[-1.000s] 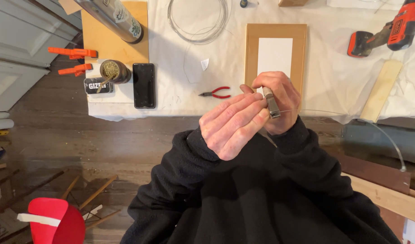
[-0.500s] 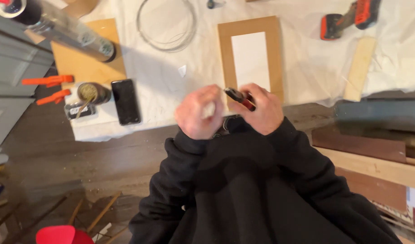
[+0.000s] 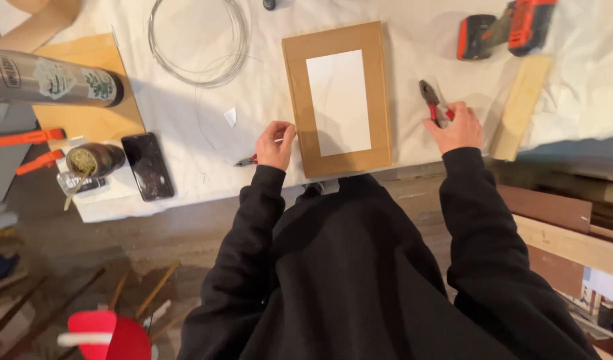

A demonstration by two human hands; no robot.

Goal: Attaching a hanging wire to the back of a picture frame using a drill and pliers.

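Observation:
My right hand is on the white-covered table, closed around the red handles of a pair of pliers whose jaws point away from me. My left hand rests at the left edge of a brown picture frame back with a white panel in its middle. Its fingers are curled and pinched together, and something thin and pale shows between them. I cannot tell whether it grips it. Small red-handled pliers lie just left of that hand.
A coil of thin wire lies at the back left and a red-and-black drill at the back right, above a wood block. At the left are a phone, cup, metal flask and orange clamps.
My hands were together in front of my chest, working the pliers on a small piece. They have now spread apart and come down onto the table, one on each side of the frame.

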